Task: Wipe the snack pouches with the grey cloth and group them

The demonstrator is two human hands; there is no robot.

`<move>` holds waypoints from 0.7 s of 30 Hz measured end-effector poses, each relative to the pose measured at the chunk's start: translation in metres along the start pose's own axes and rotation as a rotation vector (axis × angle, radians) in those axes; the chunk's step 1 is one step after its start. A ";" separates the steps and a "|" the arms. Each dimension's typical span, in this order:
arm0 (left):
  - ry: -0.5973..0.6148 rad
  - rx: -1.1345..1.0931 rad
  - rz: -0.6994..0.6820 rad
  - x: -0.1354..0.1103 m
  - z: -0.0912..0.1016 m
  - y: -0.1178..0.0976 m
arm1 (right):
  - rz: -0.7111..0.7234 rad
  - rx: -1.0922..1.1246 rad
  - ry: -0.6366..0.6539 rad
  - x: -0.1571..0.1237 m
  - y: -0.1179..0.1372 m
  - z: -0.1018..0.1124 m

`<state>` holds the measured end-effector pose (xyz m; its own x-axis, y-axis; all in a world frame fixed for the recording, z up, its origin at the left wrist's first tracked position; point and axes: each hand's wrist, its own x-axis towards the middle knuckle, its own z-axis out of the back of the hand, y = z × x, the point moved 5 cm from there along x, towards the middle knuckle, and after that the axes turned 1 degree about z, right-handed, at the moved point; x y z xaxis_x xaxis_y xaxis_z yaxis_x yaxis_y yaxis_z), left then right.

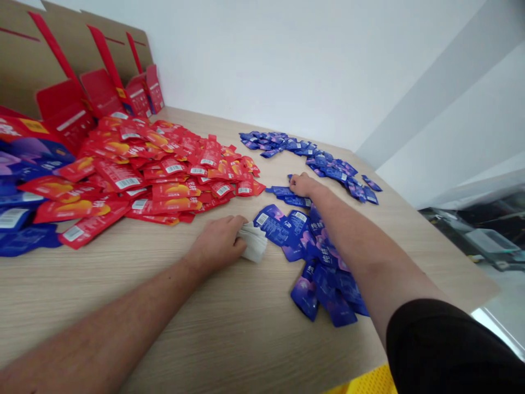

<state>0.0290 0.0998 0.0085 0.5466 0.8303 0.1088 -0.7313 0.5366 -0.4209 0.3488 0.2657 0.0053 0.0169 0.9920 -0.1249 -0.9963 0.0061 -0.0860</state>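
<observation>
Small white folded packet [254, 242], paper or cloth, hard to tell from here, on the wood-grain tabletop [102, 323] at about 9 o'clock from the big heap of blue sachets [324, 273]. Left hand [217, 243] right up against it, fingers [240, 232] closed and curled over its edge, looks like a grip pinning it to the table rather than lifting it. Right hand [302, 186] at about 12 o'clock from that heap, fingers [296, 180] bent down onto a couple of loose blue sachets [287, 192]. Actually gripping them or just resting there? Can't tell, fingertips mostly hidden.

Colours apparently kept apart on purpose: glossy red sachets [156, 180] with barcodes in a wide pile at about 10 o'clock from the left hand, and a thin arc of dark blue sachets [311, 156] at about 1 o'clock from it. More blue and purple sachets [24, 235] along the far left edge, partly under the red. Up in the far corner, a row of kraft-and-red cardboard cartons [94, 71], flaps up, against the white wall [287, 65]. Black sleeve [447, 350] on the right arm.
</observation>
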 end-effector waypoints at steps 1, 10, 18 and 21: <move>0.000 0.005 -0.003 0.000 0.001 -0.001 | 0.001 -0.002 0.010 -0.006 0.002 0.001; -0.005 0.044 -0.017 0.000 0.003 -0.001 | 0.123 0.063 0.006 -0.061 0.022 0.022; -0.002 0.088 -0.028 0.002 0.002 0.000 | 0.084 0.190 -0.465 -0.214 -0.002 0.070; 0.003 0.109 -0.015 0.003 0.001 0.001 | -0.011 0.221 -0.528 -0.294 -0.016 0.053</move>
<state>0.0292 0.1030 0.0094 0.5588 0.8217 0.1120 -0.7631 0.5624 -0.3184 0.3557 -0.0199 0.0956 0.0397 0.9199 0.3902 -0.9912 -0.0131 0.1318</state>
